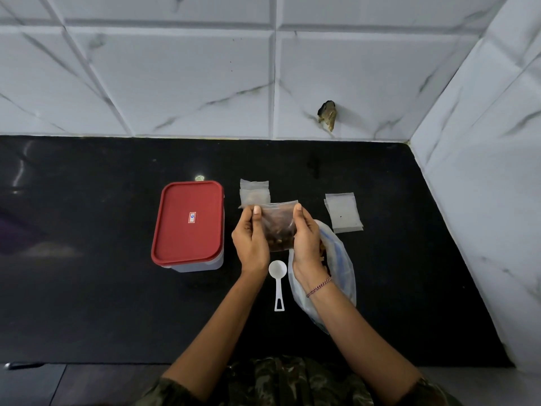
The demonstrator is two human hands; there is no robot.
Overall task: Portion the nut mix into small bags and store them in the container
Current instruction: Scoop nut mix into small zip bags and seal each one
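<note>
Above the black tabletop (pixel 117 288), the left hand (pixel 250 238) and right hand (pixel 306 238) held one small clear plastic bag of nut mix (pixel 278 230), each grip pinching an upper corner. One filled small bag (pixel 254 194) lay behind it, one white plastic scoop (pixel 278 276) in front, and one closed red-lidded rectangular container (pixel 188 224) to the left.

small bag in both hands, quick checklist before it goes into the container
1. Grip on the small bag: ok, the left hand and right hand pinch its upper corners.
2. Portion inside: ok, nuts fill its lower part.
3. Top sealed: cannot tell.
4. Container open: not ok, the red lid is on.
5. Scoop set aside: ok, it lies empty on the counter.
6. Empty bags at hand: ok, stacked to the right.
</note>
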